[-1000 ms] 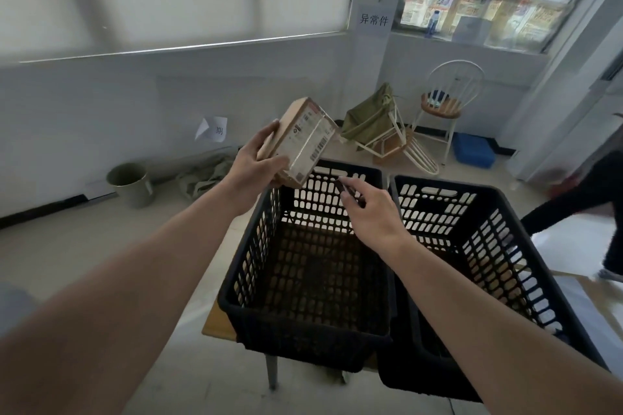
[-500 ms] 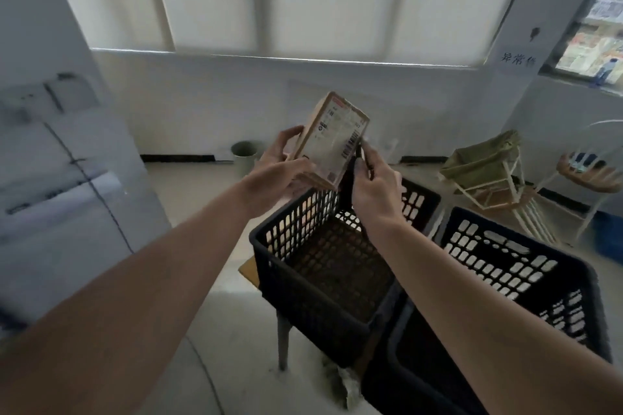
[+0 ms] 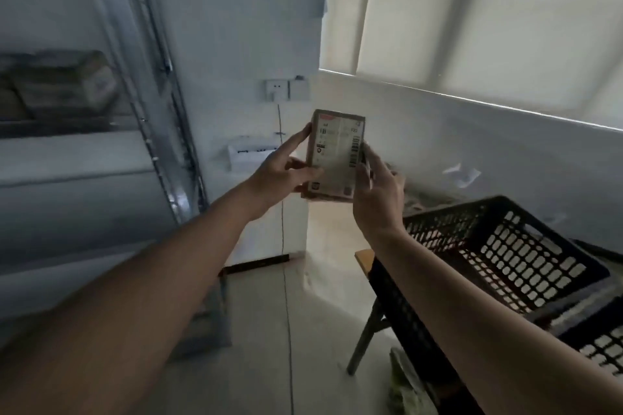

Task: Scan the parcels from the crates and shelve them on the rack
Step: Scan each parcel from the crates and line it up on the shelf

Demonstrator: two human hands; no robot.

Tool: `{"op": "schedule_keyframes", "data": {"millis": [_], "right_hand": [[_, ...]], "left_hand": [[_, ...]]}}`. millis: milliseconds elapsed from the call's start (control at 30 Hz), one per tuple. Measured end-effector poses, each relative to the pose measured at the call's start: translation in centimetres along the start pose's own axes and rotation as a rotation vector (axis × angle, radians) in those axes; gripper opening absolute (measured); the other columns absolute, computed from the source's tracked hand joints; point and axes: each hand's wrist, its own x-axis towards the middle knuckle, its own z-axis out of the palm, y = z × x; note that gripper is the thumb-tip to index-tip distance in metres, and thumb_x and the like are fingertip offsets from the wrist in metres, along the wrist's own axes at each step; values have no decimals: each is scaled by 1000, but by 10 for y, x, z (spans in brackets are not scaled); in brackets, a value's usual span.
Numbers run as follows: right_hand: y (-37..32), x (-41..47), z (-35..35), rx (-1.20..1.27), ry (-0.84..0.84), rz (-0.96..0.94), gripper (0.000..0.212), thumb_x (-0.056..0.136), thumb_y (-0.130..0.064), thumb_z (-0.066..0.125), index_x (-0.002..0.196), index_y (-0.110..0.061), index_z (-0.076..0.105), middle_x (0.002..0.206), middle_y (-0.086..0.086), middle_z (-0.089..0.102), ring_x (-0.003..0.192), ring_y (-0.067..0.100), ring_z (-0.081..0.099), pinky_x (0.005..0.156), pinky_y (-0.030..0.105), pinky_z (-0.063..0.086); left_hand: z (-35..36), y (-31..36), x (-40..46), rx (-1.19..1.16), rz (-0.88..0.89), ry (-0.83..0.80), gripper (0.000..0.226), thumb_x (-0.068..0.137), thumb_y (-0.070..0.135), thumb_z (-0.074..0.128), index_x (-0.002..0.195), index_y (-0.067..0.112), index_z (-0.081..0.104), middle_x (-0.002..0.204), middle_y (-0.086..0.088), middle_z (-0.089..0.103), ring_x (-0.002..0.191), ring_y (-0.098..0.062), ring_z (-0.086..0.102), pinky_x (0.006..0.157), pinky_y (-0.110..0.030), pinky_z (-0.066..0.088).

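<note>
Left hand fingers curled round upright parcel, right hand fingers gripping its other edge

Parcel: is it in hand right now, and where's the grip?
Yes. The left hand holds the parcel by its left edge; the right hand grips its right edge.

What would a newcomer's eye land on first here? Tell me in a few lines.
First, the small brown cardboard parcel with a white barcode label, held up at the centre of the view between the left hand and the right hand. Next, the black slotted plastic crate at the lower right, on a stand. Then the grey metal rack on the left, with blurred boxes on a shelf.
</note>
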Motion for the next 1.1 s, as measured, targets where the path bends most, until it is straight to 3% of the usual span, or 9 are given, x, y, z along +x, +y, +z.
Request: {"op": "schedule_keyframes", "data": {"millis": [167, 300, 467, 533, 600, 667, 800, 900, 1100], "right_hand": [[-56, -47, 94, 28, -124, -75, 44, 112, -41, 45, 155, -52, 45, 123, 2, 44, 94, 5, 41, 74, 17, 34], [-106, -95, 169, 47, -188, -108, 45, 113, -41, 44, 156, -52, 42, 119, 2, 41, 89, -2, 39, 80, 21, 38], [-164, -152, 257, 107, -345, -132, 46, 113, -39, 45, 158, -47, 42, 127, 6, 42, 91, -3, 41, 61, -9, 32], [-182, -172, 291, 143, -395, -136, 46, 113, -38, 46, 157, -50, 43, 130, 5, 41, 102, 11, 48, 67, -3, 41], [-199, -190, 326, 143, -428, -150, 46, 112, -38, 46, 155, -54, 42, 131, 0, 39, 113, 15, 44, 90, 16, 46], [-213, -206, 360, 136, -472, -157, 47, 112, -38, 46, 155, -55, 40, 127, -2, 37, 113, 13, 40, 95, 29, 39], [-239, -229, 433, 145, -577, -181, 47, 112, -41, 46, 156, -55, 39, 126, 2, 41, 103, 10, 43, 89, 23, 39], [-260, -242, 491, 134, -661, -198, 48, 112, -36, 45, 157, -51, 39, 126, 3, 41, 102, 10, 44, 77, 10, 33], [-304, -260, 607, 160, -800, -253, 49, 113, -33, 46, 158, -51, 37, 123, 3, 42, 96, 9, 46, 87, 20, 39]], "left_hand": [[-101, -12, -76, -4, -54, 174, 86, 98, 13, 74, 158, 58, 32, 127, -7, 68, 120, -27, 68, 95, -47, 63], [-181, -26, -143, 73, -123, 209, 86, 100, 26, 74, 156, 66, 22, 147, -1, 58, 128, -26, 63, 86, -48, 66], [-274, -38, -227, 187, -98, 271, 120, 86, 13, 88, 165, 54, 8, 146, 3, 53, 134, -10, 54, 95, -39, 63], [-309, -44, -256, 225, -130, 287, 131, 81, 5, 91, 165, 54, 3, 149, 1, 50, 129, -11, 59, 96, -41, 63], [-340, -51, -282, 239, -175, 321, 135, 79, 0, 90, 163, 57, 1, 148, -1, 48, 125, -16, 62, 96, -42, 63], [-369, -56, -306, 252, -191, 368, 134, 79, 0, 90, 162, 57, 2, 145, -1, 48, 126, -22, 62, 95, -42, 63], [-428, -73, -345, 344, -232, 483, 132, 79, 6, 91, 164, 50, 1, 138, 13, 45, 131, -17, 53, 90, -27, 61], [-474, -90, -366, 448, -264, 613, 134, 73, 15, 96, 163, 48, 3, 150, 10, 37, 145, -21, 39, 107, -42, 54], [-575, -124, -396, 604, -380, 804, 139, 63, 23, 101, 158, 52, 3, 141, 2, 36, 139, -25, 40, 108, -56, 52]]}}
